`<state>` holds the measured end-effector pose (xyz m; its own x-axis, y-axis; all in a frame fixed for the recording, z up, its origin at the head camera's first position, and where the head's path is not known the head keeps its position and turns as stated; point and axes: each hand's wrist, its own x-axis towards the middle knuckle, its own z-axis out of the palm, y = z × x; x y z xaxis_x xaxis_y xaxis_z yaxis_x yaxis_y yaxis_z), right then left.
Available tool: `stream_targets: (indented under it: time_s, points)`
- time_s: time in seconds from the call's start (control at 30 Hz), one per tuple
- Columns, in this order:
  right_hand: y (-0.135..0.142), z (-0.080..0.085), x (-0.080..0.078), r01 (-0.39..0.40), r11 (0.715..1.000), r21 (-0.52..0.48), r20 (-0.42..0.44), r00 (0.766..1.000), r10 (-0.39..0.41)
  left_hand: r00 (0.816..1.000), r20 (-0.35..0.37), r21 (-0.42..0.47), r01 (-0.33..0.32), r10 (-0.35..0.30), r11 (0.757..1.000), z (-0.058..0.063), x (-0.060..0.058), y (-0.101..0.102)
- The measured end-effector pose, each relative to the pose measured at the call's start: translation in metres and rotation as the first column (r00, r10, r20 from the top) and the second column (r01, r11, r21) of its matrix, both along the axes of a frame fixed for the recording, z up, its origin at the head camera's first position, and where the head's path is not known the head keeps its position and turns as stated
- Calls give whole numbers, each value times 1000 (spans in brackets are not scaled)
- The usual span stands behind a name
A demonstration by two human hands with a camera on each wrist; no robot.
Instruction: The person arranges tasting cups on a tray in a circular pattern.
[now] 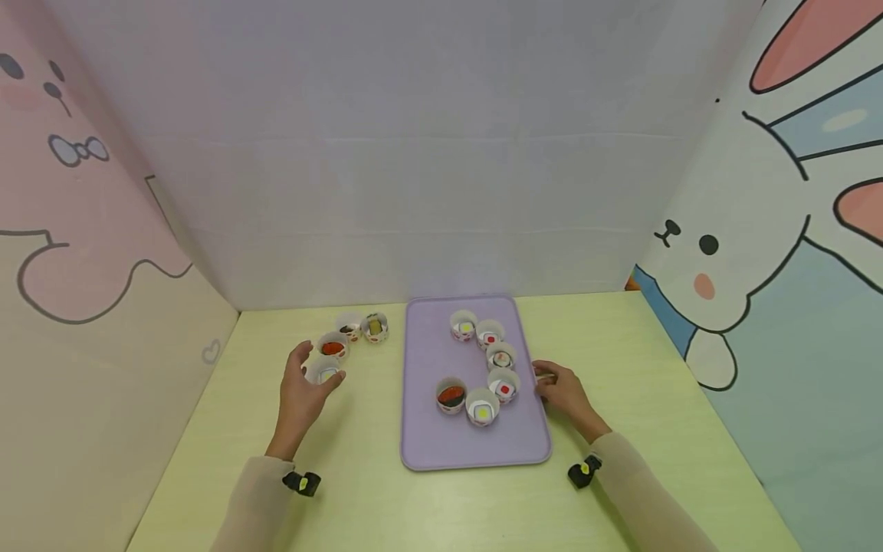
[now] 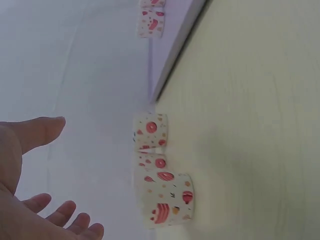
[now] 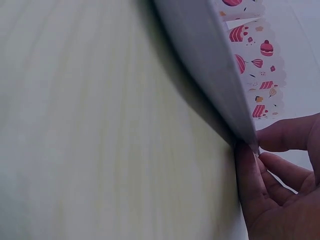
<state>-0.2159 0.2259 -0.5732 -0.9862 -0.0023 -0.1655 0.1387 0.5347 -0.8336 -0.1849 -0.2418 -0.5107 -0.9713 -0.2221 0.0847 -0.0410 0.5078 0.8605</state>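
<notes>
One yellow table between cartoon walls (left grip unclenched, right grip clamped on purple tray)

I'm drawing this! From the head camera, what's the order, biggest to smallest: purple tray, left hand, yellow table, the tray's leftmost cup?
1. yellow table
2. purple tray
3. left hand
4. leftmost cup on the tray
</notes>
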Motion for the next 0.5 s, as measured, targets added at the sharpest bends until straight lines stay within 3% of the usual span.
stream_targets:
  time_s: [0.3, 0.5]
  points:
    - [-1, 0, 1, 0, 1000, -13, 4, 1000, 0, 984, 171, 58, 38, -47, 998, -23, -9, -27]
    - [-1, 2, 1, 8, 1000, -8, -2, 1000, -8, 975, 206, 107, 62, -83, 992, -33, -12, -32]
